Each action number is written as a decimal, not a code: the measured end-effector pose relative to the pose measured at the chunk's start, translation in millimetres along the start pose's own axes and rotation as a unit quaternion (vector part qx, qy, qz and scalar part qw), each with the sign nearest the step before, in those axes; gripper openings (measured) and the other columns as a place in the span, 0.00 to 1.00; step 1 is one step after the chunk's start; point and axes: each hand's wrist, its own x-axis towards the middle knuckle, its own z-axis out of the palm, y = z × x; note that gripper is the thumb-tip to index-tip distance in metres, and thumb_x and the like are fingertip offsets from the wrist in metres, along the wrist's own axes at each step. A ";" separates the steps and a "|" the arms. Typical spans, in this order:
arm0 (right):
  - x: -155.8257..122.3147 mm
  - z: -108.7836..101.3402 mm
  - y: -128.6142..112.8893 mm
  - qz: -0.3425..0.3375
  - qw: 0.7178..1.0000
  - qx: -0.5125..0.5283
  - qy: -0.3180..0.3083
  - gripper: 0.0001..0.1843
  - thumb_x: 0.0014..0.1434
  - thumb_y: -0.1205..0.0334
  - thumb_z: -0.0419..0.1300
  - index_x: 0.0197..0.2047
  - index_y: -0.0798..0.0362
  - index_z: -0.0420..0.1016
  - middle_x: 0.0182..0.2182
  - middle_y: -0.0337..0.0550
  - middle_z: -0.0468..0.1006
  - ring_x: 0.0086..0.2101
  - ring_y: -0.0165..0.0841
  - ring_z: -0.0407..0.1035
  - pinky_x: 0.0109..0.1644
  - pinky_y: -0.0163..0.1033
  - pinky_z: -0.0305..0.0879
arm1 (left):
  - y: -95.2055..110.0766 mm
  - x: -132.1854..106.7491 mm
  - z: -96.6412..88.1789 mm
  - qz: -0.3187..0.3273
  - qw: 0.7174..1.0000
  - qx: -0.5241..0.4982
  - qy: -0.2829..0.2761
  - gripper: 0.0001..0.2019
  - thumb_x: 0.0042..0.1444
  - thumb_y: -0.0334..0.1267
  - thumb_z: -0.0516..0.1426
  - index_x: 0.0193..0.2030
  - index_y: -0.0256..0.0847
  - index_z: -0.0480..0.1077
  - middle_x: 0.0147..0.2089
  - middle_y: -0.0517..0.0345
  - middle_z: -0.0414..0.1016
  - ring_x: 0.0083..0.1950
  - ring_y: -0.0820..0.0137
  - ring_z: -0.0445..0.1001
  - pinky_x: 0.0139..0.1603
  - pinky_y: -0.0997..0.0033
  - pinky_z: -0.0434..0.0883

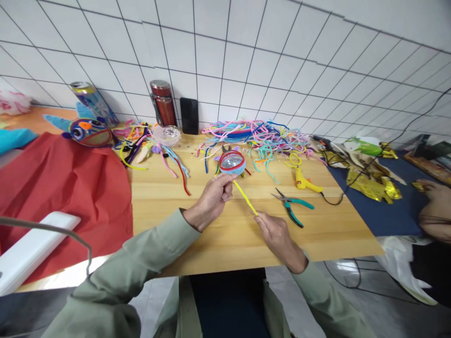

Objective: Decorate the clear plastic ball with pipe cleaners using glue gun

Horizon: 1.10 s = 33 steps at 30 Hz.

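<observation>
My left hand [219, 190] grips a small clear round piece [231, 162] wrapped with red and light blue pipe cleaners, holding it above the table. From its underside a yellow pipe cleaner [245, 197] slants down to the right. The lower end of that yellow strand is pinched in the fingers of my right hand [276, 233]. Teal-handled pliers [291, 204] lie to the right of my hands, jaws apart. Behind them rests a yellow glue gun [306, 181] with a black cord.
A heap of colourful pipe cleaners [253, 134] lies along the wall. Farther left stand a phone [189, 116], a red flask [164, 103], a can [92, 99] and a fish-like craft [90, 131]. Red cloth [102, 188] covers the left side. Another person's arm [435, 206] is at right.
</observation>
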 end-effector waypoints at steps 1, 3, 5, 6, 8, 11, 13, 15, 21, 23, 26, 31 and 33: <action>-2.7 -4.9 -1.5 0.044 0.997 0.056 -0.003 0.24 0.86 0.48 0.54 0.56 0.50 0.89 0.25 0.40 0.85 0.22 0.34 0.76 0.30 0.41 0.71 | -1.6 1.8 -1.5 0.003 1.000 0.003 0.004 0.20 0.48 0.40 0.73 0.28 0.45 0.63 0.18 0.74 0.58 0.18 0.81 0.52 0.20 0.78 0.49; -5.7 -19.6 -7.6 0.131 0.975 0.180 -0.011 0.24 0.85 0.44 0.56 0.67 0.48 0.86 0.22 0.36 0.82 0.20 0.34 0.74 0.27 0.40 0.72 | -6.3 5.5 -4.3 0.003 1.000 0.011 0.008 0.19 0.50 0.41 0.73 0.29 0.45 0.64 0.18 0.73 0.59 0.19 0.81 0.53 0.21 0.78 0.50; -4.7 -38.6 -16.9 0.166 0.942 0.290 -0.005 0.24 0.82 0.41 0.60 0.67 0.46 0.86 0.25 0.39 0.86 0.22 0.36 0.78 0.27 0.41 0.76 | -13.5 8.1 -6.4 -0.007 1.000 0.016 0.004 0.20 0.51 0.42 0.74 0.29 0.44 0.65 0.19 0.73 0.60 0.19 0.81 0.54 0.21 0.77 0.51; -3.0 -48.1 -22.2 0.160 0.930 0.332 0.000 0.24 0.79 0.39 0.65 0.66 0.45 0.86 0.31 0.44 0.90 0.27 0.39 0.83 0.30 0.43 0.80 | -18.0 8.7 -7.1 -0.013 1.000 0.019 0.002 0.21 0.52 0.43 0.74 0.29 0.44 0.65 0.20 0.73 0.60 0.19 0.81 0.55 0.21 0.77 0.52; 1.4 -63.4 -32.5 0.133 0.917 0.377 -0.002 0.31 0.70 0.34 0.74 0.68 0.41 0.86 0.49 0.55 0.95 0.41 0.48 0.90 0.40 0.51 0.88 | -27.5 8.7 -8.1 -0.023 0.999 0.026 -0.001 0.23 0.52 0.45 0.76 0.28 0.44 0.64 0.21 0.72 0.61 0.19 0.81 0.55 0.21 0.77 0.53; 6.6 -68.4 -44.0 0.131 0.933 0.336 0.013 0.25 0.73 0.40 0.73 0.68 0.36 0.85 0.58 0.54 0.93 0.49 0.51 0.91 0.49 0.56 0.90 | -39.7 8.1 -10.0 -0.024 0.999 0.034 0.003 0.27 0.52 0.50 0.77 0.28 0.44 0.63 0.22 0.71 0.63 0.19 0.81 0.56 0.22 0.76 0.55; 8.1 -60.0 -48.5 0.119 0.956 0.262 0.063 0.11 0.80 0.51 0.67 0.61 0.36 0.88 0.50 0.48 0.96 0.45 0.45 0.91 0.50 0.53 0.89 | -44.5 8.9 -11.9 -0.012 0.999 0.038 0.011 0.28 0.53 0.53 0.77 0.28 0.45 0.61 0.22 0.72 0.62 0.20 0.81 0.55 0.22 0.76 0.55; 9.4 -48.5 -51.7 0.056 0.973 0.205 0.092 0.12 0.82 0.59 0.63 0.57 0.36 0.89 0.40 0.42 0.95 0.40 0.41 0.89 0.48 0.49 0.88 | -47.0 10.5 -14.1 0.002 0.999 0.043 0.021 0.29 0.54 0.55 0.76 0.28 0.45 0.60 0.22 0.72 0.60 0.20 0.81 0.55 0.23 0.76 0.55; 21.1 -39.2 -62.1 -0.064 0.986 0.143 0.054 0.12 0.82 0.57 0.63 0.51 0.40 0.91 0.43 0.47 0.90 0.42 0.42 0.85 0.43 0.48 0.83 | -51.6 14.8 -15.7 0.030 0.996 0.080 0.010 0.31 0.54 0.59 0.76 0.27 0.46 0.61 0.23 0.71 0.57 0.22 0.78 0.53 0.23 0.74 0.52; 28.9 -42.8 -61.0 -0.009 0.978 0.179 0.102 0.13 0.82 0.55 0.63 0.47 0.40 0.89 0.44 0.47 0.90 0.46 0.44 0.87 0.50 0.52 0.84 | -50.7 17.4 -15.8 0.054 0.994 0.096 0.012 0.28 0.59 0.60 0.72 0.27 0.45 0.64 0.23 0.70 0.59 0.23 0.77 0.53 0.24 0.73 0.52; 47.5 -45.5 -47.9 0.108 0.944 0.265 0.163 0.08 0.81 0.51 0.65 0.51 0.41 0.86 0.31 0.39 0.84 0.36 0.41 0.84 0.47 0.52 0.84 | -44.0 25.7 -20.2 0.117 0.985 0.119 0.045 0.21 0.67 0.53 0.67 0.31 0.44 0.67 0.25 0.69 0.60 0.26 0.74 0.56 0.28 0.73 0.56; 99.1 -35.8 -1.1 0.205 0.919 0.323 0.100 0.16 0.69 0.42 0.72 0.40 0.45 0.80 0.24 0.34 0.76 0.28 0.36 0.74 0.39 0.45 0.76 | -28.1 50.4 -38.5 0.209 0.957 0.167 0.114 0.07 0.67 0.37 0.67 0.39 0.42 0.73 0.37 0.63 0.73 0.39 0.71 0.69 0.42 0.75 0.65; 124.1 -27.4 18.2 0.218 0.920 0.315 0.081 0.21 0.66 0.39 0.73 0.33 0.45 0.77 0.28 0.38 0.79 0.35 0.38 0.77 0.44 0.45 0.77 | -24.8 59.9 -46.3 0.225 0.947 0.189 0.126 0.06 0.64 0.35 0.69 0.44 0.42 0.77 0.44 0.59 0.77 0.45 0.69 0.73 0.47 0.74 0.68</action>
